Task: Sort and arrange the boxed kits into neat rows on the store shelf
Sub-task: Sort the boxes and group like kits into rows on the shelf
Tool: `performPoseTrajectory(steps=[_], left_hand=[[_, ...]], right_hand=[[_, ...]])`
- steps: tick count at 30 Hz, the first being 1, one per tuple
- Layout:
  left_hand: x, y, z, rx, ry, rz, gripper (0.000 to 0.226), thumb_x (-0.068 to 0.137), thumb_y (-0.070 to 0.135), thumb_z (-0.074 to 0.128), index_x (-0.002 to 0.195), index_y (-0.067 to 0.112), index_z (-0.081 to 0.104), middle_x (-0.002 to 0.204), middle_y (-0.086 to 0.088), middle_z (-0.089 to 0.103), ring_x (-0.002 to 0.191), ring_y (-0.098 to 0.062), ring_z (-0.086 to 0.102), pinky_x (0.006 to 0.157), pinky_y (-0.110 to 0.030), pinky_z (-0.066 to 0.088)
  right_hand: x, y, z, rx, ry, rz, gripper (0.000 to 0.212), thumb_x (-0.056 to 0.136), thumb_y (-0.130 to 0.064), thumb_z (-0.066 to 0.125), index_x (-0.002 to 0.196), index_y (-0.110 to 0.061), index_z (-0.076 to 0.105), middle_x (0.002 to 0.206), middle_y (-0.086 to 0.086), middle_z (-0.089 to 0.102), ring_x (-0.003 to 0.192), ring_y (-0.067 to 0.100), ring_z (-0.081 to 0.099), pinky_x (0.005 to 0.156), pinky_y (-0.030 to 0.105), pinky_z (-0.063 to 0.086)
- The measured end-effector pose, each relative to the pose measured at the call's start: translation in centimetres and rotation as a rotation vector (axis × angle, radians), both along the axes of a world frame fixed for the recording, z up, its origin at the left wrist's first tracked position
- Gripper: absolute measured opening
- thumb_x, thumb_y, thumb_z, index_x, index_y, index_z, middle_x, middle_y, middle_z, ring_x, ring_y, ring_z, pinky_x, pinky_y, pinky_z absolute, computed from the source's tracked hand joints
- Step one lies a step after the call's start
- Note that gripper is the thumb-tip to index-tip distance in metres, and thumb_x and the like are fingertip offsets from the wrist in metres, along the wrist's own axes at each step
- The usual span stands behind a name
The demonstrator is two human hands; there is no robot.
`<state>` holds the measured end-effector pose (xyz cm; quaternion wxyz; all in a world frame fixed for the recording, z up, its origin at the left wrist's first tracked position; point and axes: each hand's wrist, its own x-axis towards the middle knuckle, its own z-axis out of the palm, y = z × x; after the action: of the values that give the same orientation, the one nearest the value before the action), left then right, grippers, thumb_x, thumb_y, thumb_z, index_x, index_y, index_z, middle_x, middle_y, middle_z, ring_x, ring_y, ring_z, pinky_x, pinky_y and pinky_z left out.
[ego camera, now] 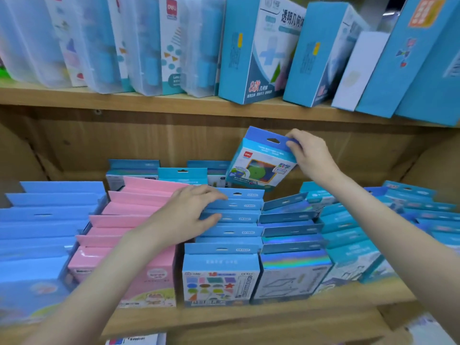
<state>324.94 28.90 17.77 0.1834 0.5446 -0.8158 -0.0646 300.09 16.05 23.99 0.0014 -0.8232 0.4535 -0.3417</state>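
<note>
The lower wooden shelf (273,317) holds boxed kits standing in rows front to back: plain blue boxes (47,220) at the far left, a row of pink boxes (129,235), a row of blue hang-tab boxes (229,235) whose front one shows coloured shapes, a row with holographic tops (291,240), and more light-blue rows (348,235) running off to the right. The left hand (191,215) lies over the tabs of the shapes row, fingers spread and nearly straight, thumb against one tab, gripping nothing. The right hand (308,153) pinches the top hang-tab corner of a small blue box (261,163), held tilted in the air above the back of the rows; a red deli logo sits at its upper left and a green disc shows on its front. On the upper shelf (174,103) stand translucent plastic cases (146,46) with a deli label, and tall blue cartons (251,53), one reading "透明几何体" and "8款".
</note>
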Motion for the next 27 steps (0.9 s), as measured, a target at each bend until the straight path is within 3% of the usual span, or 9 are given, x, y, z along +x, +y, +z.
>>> performPoseTrajectory(steps=[7, 11, 13, 19, 23, 27], left_hand=[[-2.1, -0.4, 0.8, 0.031, 0.012, 0.011, 0.079, 0.069, 0.067, 0.022, 0.135, 0.028, 0.040, 0.138, 0.005, 0.044, 0.127, -0.017, 0.038, 0.106, -0.033, 0.026], [-2.6, -0.1, 0.0, 0.212, -0.144, 0.067, 0.085, 0.064, 0.080, 0.025, 0.139, 0.041, 0.029, 0.149, 0.005, 0.029, 0.137, -0.021, 0.022, 0.113, -0.038, 0.016], [-2.8, -0.1, -0.1, 0.232, -0.187, 0.116, 0.083, 0.064, 0.078, 0.027, 0.138, 0.040, 0.031, 0.151, 0.004, 0.025, 0.139, -0.021, 0.017, 0.113, -0.037, 0.011], [-5.0, -0.3, 1.4, 0.113, -0.033, 0.053, 0.088, 0.061, 0.078, 0.019, 0.135, 0.034, 0.037, 0.145, 0.011, 0.033, 0.134, -0.015, 0.027, 0.112, -0.038, 0.017], [-8.4, -0.9, 2.4, 0.060, 0.011, -0.081, 0.080, 0.067, 0.076, 0.024, 0.132, 0.031, 0.041, 0.139, 0.011, 0.040, 0.130, -0.013, 0.034, 0.110, -0.040, 0.022], [-12.6, -1.7, 3.0, 0.063, -0.035, -0.203, 0.080, 0.068, 0.074, 0.023, 0.133, 0.031, 0.041, 0.138, 0.011, 0.040, 0.126, -0.015, 0.036, 0.107, -0.034, 0.023]], right_hand=[[-3.8, 0.7, -1.1, -0.036, -0.125, -0.026, 0.015, 0.095, -0.011, 0.043, 0.096, -0.005, 0.056, 0.095, 0.010, 0.062, 0.082, 0.017, 0.051, 0.067, 0.023, 0.034], [-5.3, 1.2, -1.1, -0.062, -0.180, -0.003, 0.013, 0.095, -0.012, 0.044, 0.094, -0.006, 0.056, 0.090, 0.006, 0.061, 0.079, 0.016, 0.053, 0.064, 0.018, 0.040], [-6.1, 1.6, -0.6, -0.124, -0.170, -0.014, 0.013, 0.094, -0.010, 0.046, 0.094, -0.004, 0.057, 0.089, 0.009, 0.062, 0.076, 0.012, 0.049, 0.062, 0.013, 0.032], [-10.5, 2.9, 0.7, -0.241, -0.218, -0.103, 0.014, 0.092, -0.008, 0.048, 0.095, 0.000, 0.059, 0.086, 0.011, 0.061, 0.076, 0.017, 0.049, 0.067, 0.020, 0.029], [-15.3, 4.0, 1.4, -0.275, -0.254, -0.195, 0.018, 0.091, -0.013, 0.047, 0.097, -0.002, 0.060, 0.083, 0.003, 0.056, 0.064, 0.004, 0.041, 0.062, 0.014, 0.032], [-20.1, 4.8, 2.2, -0.298, -0.261, -0.301, 0.018, 0.091, -0.013, 0.046, 0.098, -0.004, 0.060, 0.086, 0.004, 0.059, 0.067, -0.012, 0.050, 0.067, 0.005, 0.033]])
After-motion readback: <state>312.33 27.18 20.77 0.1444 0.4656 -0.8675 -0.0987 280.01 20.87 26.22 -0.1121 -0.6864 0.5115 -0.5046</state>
